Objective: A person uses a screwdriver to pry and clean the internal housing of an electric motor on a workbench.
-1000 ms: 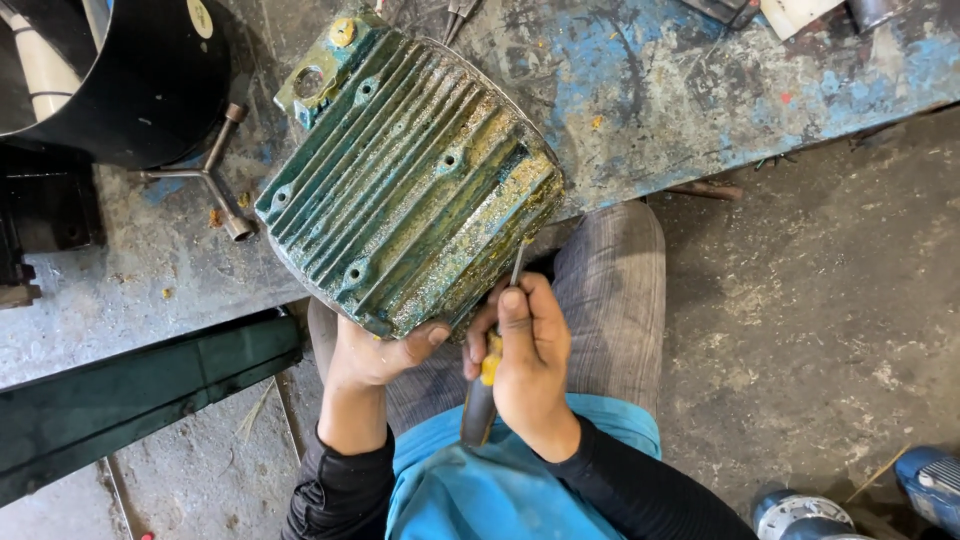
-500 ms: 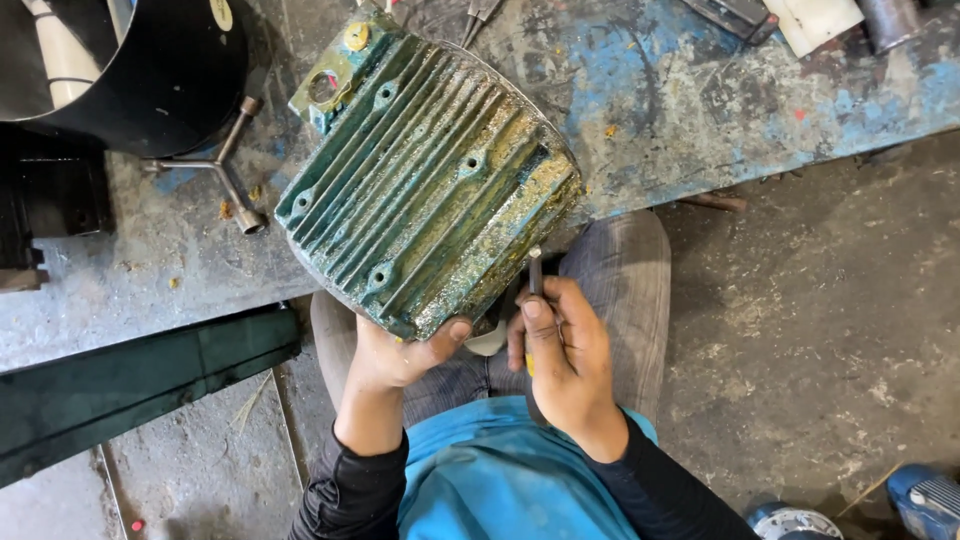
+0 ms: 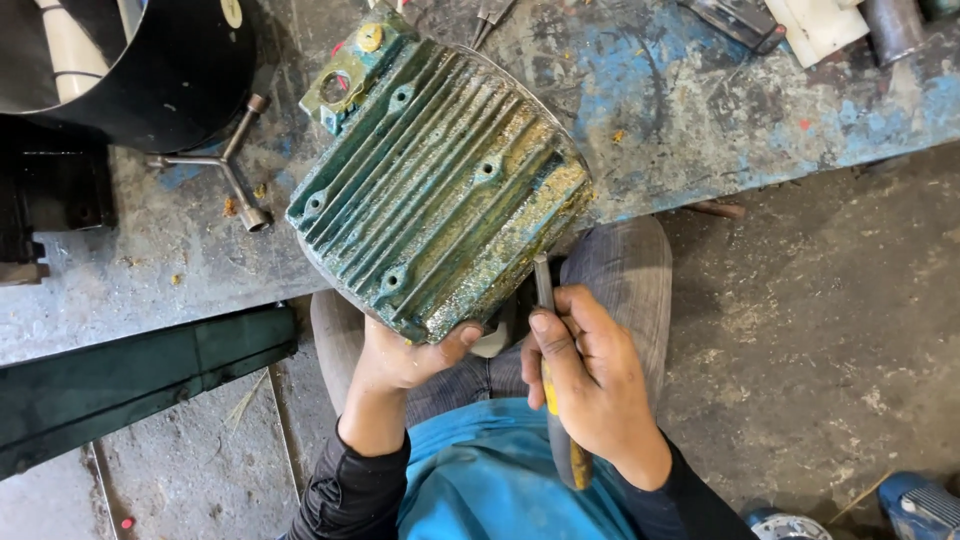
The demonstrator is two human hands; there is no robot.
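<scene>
A green, ribbed, corroded metal motor housing (image 3: 440,180) lies tilted over the near edge of the workbench (image 3: 700,110). My left hand (image 3: 405,355) grips its lower near edge from below, thumb on the rim. My right hand (image 3: 585,385) holds a screwdriver (image 3: 555,380) with a yellow and black handle, its metal shaft pointing up beside the housing's lower right edge. My knees in grey trousers sit under the housing.
A three-armed socket wrench (image 3: 225,175) lies on the bench left of the housing. A black round container (image 3: 150,70) stands at the back left. Pliers (image 3: 490,15) and white parts (image 3: 830,25) lie at the back. A dark green beam (image 3: 130,375) runs along the floor at left.
The housing has come nearer to me and lower over the bench edge. My right hand with the screwdriver has shifted right, the shaft now beside the housing's edge.
</scene>
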